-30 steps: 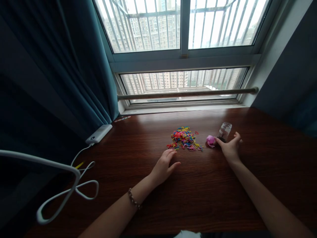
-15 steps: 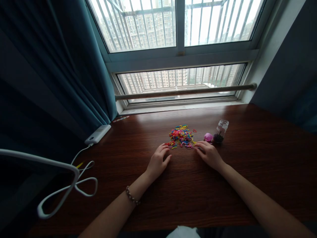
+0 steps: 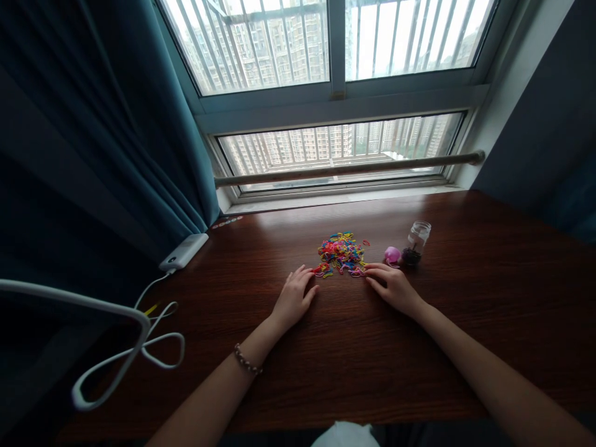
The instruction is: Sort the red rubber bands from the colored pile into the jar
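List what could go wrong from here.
1. The small colourful loops lie in a loose heap, so a sweep by the left hand might scatter them.
2. The right hand is close to the pink object and could bump it into the upright clear jar, perhaps tipping it.

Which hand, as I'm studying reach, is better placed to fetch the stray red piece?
Probably the right hand: it is nearer the stray red piece; the left hand is across the colorful pile.
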The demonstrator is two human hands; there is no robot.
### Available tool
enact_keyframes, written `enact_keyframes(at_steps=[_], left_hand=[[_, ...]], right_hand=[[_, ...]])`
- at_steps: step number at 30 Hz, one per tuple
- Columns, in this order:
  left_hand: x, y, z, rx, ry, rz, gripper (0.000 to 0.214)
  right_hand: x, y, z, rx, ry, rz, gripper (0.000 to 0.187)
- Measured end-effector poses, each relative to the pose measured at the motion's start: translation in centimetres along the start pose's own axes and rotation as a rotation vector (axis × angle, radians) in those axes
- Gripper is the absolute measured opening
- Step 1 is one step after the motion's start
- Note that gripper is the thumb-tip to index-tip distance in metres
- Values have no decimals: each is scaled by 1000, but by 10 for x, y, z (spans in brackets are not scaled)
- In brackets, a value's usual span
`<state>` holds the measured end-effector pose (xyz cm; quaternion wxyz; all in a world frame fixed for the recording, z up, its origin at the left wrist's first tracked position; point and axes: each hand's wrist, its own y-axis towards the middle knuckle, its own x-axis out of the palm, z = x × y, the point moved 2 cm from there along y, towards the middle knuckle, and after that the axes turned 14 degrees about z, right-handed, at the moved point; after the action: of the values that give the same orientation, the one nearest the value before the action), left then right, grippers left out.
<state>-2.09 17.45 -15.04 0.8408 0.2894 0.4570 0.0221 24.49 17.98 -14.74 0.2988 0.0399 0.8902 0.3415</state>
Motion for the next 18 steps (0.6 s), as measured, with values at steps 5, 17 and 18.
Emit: enact_keyframes(at_steps=[5, 17, 18], left_hand=[[-1, 0, 2, 22, -5, 49, 36], [2, 0, 3, -15, 34, -82, 37], [2, 0, 2, -24, 19, -63, 36]], right_hand=[[-4, 3, 0, 6, -23, 41, 19], [-4, 4, -2, 10, -36, 7, 18], [-4, 4, -2, 9, -36, 10, 18]])
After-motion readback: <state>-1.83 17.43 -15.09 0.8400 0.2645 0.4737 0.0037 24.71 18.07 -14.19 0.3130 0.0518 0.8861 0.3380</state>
